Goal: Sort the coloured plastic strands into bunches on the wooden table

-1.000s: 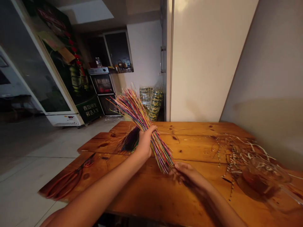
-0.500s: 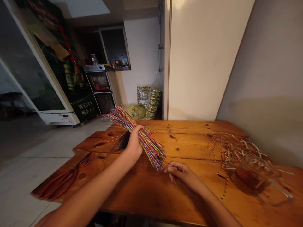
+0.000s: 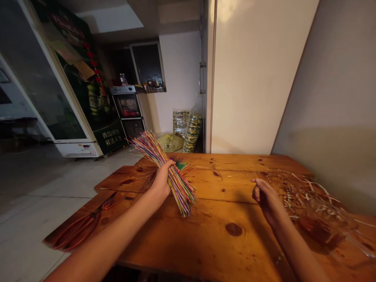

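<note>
A thick bundle of thin multicoloured wires (image 3: 183,190) slants over the wooden table, its far end up to the left. My left hand (image 3: 163,178) is wrapped round the middle of it. To the right of the bundle and apart from it, my right hand (image 3: 263,192) is raised above the table with its fingers pinched together. What the pinch holds, if anything, is too small to tell. Behind the bundle, more thin strands and a green piece (image 3: 181,166) show on the table.
Red-handled scissors (image 3: 80,227) lie at the table's left edge. On the right stand a clear glass jug (image 3: 321,219) with brown contents and, beside it, scattered beads and white strings (image 3: 293,192). The wooden table (image 3: 205,243) has a stepped left edge.
My right hand has moved away from the bundle's near end, to the right and farther over the table. My left hand still grips the bundle, which has shifted slightly left. The view has shifted a little.
</note>
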`<state>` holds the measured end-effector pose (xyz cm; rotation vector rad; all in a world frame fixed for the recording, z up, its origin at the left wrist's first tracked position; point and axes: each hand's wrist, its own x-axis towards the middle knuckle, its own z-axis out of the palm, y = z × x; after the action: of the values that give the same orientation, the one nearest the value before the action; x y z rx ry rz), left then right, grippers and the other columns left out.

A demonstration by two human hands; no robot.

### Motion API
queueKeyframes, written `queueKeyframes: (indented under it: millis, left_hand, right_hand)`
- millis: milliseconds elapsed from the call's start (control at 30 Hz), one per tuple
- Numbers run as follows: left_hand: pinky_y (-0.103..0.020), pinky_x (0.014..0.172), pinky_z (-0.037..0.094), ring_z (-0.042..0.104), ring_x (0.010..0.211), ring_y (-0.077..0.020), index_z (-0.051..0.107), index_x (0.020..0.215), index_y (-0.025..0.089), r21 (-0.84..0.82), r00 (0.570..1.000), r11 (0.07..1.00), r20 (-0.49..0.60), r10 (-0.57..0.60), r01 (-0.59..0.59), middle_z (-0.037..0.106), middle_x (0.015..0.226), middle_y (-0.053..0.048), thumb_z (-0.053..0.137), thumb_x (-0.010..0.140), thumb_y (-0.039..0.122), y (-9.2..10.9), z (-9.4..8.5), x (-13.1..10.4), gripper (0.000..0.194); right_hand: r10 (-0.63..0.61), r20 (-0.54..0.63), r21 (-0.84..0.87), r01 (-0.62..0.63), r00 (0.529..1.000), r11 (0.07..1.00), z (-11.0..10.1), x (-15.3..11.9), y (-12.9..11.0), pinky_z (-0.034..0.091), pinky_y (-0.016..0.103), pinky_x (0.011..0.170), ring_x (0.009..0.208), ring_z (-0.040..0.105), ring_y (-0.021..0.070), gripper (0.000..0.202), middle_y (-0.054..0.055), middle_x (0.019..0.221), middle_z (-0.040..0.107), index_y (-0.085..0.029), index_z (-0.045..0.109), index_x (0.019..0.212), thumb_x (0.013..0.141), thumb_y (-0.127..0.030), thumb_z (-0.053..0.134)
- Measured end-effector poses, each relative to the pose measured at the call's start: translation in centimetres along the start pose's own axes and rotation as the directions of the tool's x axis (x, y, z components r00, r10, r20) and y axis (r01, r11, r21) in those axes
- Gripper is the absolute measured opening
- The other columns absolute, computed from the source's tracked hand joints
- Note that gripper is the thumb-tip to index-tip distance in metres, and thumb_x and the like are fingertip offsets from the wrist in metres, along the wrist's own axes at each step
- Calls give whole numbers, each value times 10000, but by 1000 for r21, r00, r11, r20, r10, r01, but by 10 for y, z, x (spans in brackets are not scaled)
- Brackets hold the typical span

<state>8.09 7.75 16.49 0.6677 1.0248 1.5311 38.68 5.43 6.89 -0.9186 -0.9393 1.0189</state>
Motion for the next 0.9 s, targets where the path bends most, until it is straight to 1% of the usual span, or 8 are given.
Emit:
queueKeyframes:
  millis: [133, 267, 400, 533, 600, 733, 833, 900]
  left_hand:
    - [-216, 408, 438, 515, 391, -108, 546, 631, 154, 20, 996, 998, 59, -64, 63, 542, 475, 33, 695, 608, 191, -29, 5, -14, 155]
    - [-224, 453, 453, 544, 446, -110, 604, 678, 133, 48, 966, 988, 207, -155, 148, 583, 531, 10, 797, 565, 273, -54, 15, -31, 264]
    - [-228, 575, 489, 603, 583, -126, 641, 695, 118, 19, 944, 991, 303, -128, 129, 639, 639, -21, 843, 487, 266, -62, 21, -44, 326]
    - [-205, 561, 461, 595, 603, -119, 639, 664, 118, 71, 961, 997, 270, -56, 39, 630, 627, -22, 816, 528, 235, -59, 22, -47, 253]
    - [-197, 521, 434, 567, 557, -104, 624, 638, 121, 94, 965, 995, 258, -43, 19, 608, 591, -14, 779, 570, 228, -56, 22, -46, 200]
    - [-199, 516, 421, 546, 535, -97, 598, 656, 138, 84, 957, 996, 287, -40, 17, 591, 588, 4, 740, 579, 195, -53, 24, -47, 170]
    - [-224, 566, 446, 566, 576, -117, 559, 678, 164, 105, 949, 994, 315, -4, -30, 585, 614, 23, 738, 562, 186, -56, 27, -50, 215]
    - [-236, 558, 441, 541, 552, -116, 519, 665, 176, 178, 952, 980, 305, 33, -91, 541, 581, 46, 736, 567, 201, -60, 30, -51, 240]
  right_hand:
    - [10, 76, -7, -9, 997, 1000, 62, -24, 5, 281, 200, 400, 404, 378, 82, 261, -53, 454, 479, -196, 577, 821, 770, -449, 614]
    - [56, 346, -189, 11, 937, 982, 107, -48, 9, 283, 213, 429, 399, 365, 88, 294, -73, 455, 450, -214, 505, 742, 839, -491, 495]
    - [19, 518, -370, 204, 855, 906, 115, -57, 1, 273, 220, 511, 506, 341, 91, 293, -68, 527, 354, -206, 422, 641, 866, -390, 462]
    - [57, 681, -493, 400, 730, 772, 106, -57, -13, 269, 226, 534, 526, 357, 93, 254, -61, 554, 377, -201, 424, 632, 867, -290, 460]
    - [21, 671, -510, 441, 741, 739, 102, -55, -16, 295, 233, 562, 557, 396, 104, 249, -50, 586, 425, -203, 439, 644, 863, -307, 491]
    - [-74, 492, -382, 292, 867, 877, 99, -50, -10, 401, 300, 816, 901, 530, 181, 278, 31, 934, 574, -217, 519, 944, 769, -392, 647]
    - [41, 564, -201, 88, 825, 976, 107, -53, 4, 322, 382, 1023, 1194, 451, 232, 670, 93, 1290, 488, -228, 415, 1247, 679, -375, 739]
    - [87, 605, -149, 5, 791, 989, 115, -57, 15, 329, 405, 1038, 1201, 465, 250, 763, 101, 1305, 495, -215, 413, 1278, 623, -352, 780]
